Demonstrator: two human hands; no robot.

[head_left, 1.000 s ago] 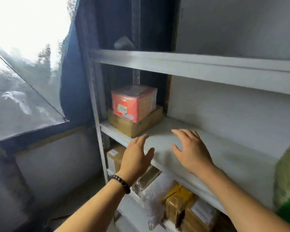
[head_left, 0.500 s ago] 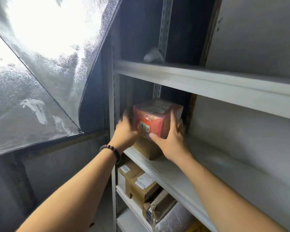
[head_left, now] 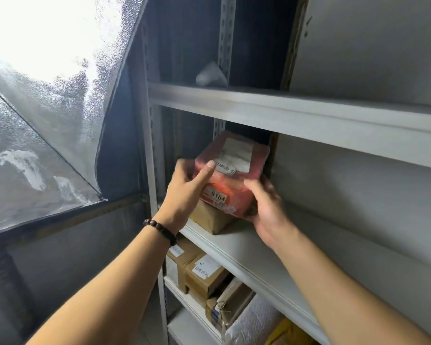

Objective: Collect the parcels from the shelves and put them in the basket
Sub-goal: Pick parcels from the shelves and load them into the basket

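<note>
A red parcel (head_left: pixel 234 175) with a white label reading 0164 is tilted up off the brown cardboard parcel (head_left: pixel 210 219) beneath it, at the left end of the middle shelf (head_left: pixel 249 241). My left hand (head_left: pixel 187 192) grips its left side, thumb across the front. My right hand (head_left: pixel 266 207) grips its lower right corner from beneath. The basket is out of view.
A small white packet (head_left: pixel 210 75) lies on the upper shelf (head_left: pixel 284 108). Several brown boxes (head_left: pixel 199 270) and a white padded bag (head_left: pixel 254 322) fill the lower shelf. A frosted window (head_left: pixel 42 95) is on the left, a grey wall (head_left: pixel 358 190) behind the shelves.
Both hands reached from the shelf front to the red parcel and took hold of it. It has since been tilted and lifted off the brown parcel.
</note>
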